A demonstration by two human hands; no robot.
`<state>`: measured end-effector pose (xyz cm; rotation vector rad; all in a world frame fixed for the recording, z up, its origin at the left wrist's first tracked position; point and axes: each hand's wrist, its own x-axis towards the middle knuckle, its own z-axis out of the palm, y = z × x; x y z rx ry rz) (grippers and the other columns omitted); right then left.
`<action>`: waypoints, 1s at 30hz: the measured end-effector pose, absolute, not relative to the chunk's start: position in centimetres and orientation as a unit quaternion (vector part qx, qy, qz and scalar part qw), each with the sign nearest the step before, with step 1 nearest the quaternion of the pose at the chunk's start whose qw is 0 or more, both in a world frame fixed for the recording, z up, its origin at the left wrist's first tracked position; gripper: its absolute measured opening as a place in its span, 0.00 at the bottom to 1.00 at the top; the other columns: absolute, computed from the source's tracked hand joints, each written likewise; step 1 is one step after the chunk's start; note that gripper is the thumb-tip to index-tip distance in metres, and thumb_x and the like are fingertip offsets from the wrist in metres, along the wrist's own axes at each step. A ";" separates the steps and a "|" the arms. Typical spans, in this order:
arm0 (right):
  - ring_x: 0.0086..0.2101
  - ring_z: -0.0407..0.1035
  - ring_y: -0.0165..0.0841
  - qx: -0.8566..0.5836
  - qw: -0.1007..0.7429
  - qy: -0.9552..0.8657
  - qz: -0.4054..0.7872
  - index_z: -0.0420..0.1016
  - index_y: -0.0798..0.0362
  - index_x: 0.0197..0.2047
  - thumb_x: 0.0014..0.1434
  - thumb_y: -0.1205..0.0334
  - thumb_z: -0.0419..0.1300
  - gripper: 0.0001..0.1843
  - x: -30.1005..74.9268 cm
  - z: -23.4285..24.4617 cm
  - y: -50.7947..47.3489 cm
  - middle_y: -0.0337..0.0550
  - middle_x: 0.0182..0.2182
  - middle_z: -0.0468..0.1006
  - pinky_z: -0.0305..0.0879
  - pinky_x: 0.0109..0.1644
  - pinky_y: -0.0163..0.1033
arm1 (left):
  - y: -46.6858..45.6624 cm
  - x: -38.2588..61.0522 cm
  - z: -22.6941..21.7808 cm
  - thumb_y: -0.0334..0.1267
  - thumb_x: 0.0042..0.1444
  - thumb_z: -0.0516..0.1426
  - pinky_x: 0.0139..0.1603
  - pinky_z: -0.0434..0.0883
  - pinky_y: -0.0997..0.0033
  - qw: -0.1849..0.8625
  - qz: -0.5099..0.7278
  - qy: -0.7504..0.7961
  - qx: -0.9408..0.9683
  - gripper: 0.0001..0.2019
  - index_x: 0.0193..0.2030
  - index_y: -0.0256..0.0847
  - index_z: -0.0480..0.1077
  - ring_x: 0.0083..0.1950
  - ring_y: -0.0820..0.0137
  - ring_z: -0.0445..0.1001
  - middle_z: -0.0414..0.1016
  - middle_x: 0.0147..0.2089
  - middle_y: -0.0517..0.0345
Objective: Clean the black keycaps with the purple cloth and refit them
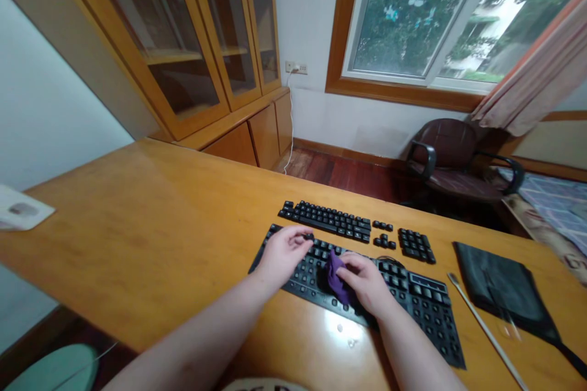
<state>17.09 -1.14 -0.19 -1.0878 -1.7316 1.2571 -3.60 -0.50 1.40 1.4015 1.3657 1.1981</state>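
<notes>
Purple cloth (337, 278) is bunched in the R hand (367, 281), thumb and fingers closed on it w/ one end hanging onto the board, prob. wadded that small b/c a thin fold gets between the key posts better than a flat sheet. L hand (284, 250) is curled near the board's top edge, thumb and index close together at a small black keycap (308, 236); can't tell if it's pinched or seated. Both forearms rest low over the near edge, L hand maybe steadying that end.

Under the hands: full-size black keyboard (438, 324), mostly stripped, at a slant on the wooden desk (160, 214), close in so both hands reach it. Some function-row caps look seated. Black cable (389, 261) is looped behind, out of the way.

Just beyond: loose main-block keycaps (337, 219), nav keycaps (382, 225), arrow keycaps (385, 244) and numpad keycaps (415, 246), grouped approx. as on a kbd, presumably so each spot is easy to find.

Farther R: long-handled brush (486, 327), angled toward the person, handy for the R hand, then a flat black pouch (527, 293) w/ something clear by it, too faint to ID. Past the desk, a brown office chair (440, 159).
</notes>
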 end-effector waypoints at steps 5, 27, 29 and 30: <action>0.32 0.70 0.34 -0.423 0.452 -0.538 0.572 0.73 0.51 0.35 0.48 0.54 0.65 0.13 16.5 -1.1 -1.2 0.42 0.31 0.76 0.67 0.38 0.39 | -3.6 -2.0 -0.3 0.31 0.50 0.58 0.49 0.72 0.66 0.385 0.460 0.515 0.613 0.18 0.49 0.41 0.70 0.43 0.68 0.76 0.76 0.45 0.52; 0.38 0.72 0.37 -0.400 0.405 -0.666 0.482 0.80 0.47 0.38 0.49 0.57 0.66 0.12 17.2 -0.6 -1.1 0.45 0.35 0.79 0.68 0.44 0.43 | -3.5 -1.4 0.3 0.29 0.43 0.64 0.39 0.73 0.70 0.302 0.466 0.487 0.674 0.09 0.34 0.42 0.75 0.36 0.70 0.74 0.76 0.33 0.57; 0.38 0.72 0.37 -0.389 0.399 -0.674 0.485 0.80 0.47 0.38 0.49 0.57 0.66 0.12 17.2 -0.7 -1.1 0.45 0.35 0.79 0.68 0.45 0.43 | -3.5 -1.4 0.3 0.30 0.42 0.65 0.37 0.73 0.71 0.300 0.470 0.486 0.673 0.08 0.31 0.41 0.75 0.33 0.70 0.74 0.76 0.30 0.58; 0.38 0.72 0.37 -0.385 0.399 -0.675 0.488 0.81 0.47 0.38 0.48 0.56 0.66 0.11 17.2 -0.7 -1.1 0.45 0.34 0.79 0.68 0.44 0.43 | -3.5 -1.4 0.2 0.31 0.41 0.65 0.36 0.73 0.71 0.296 0.477 0.480 0.674 0.07 0.30 0.41 0.75 0.33 0.70 0.74 0.76 0.30 0.58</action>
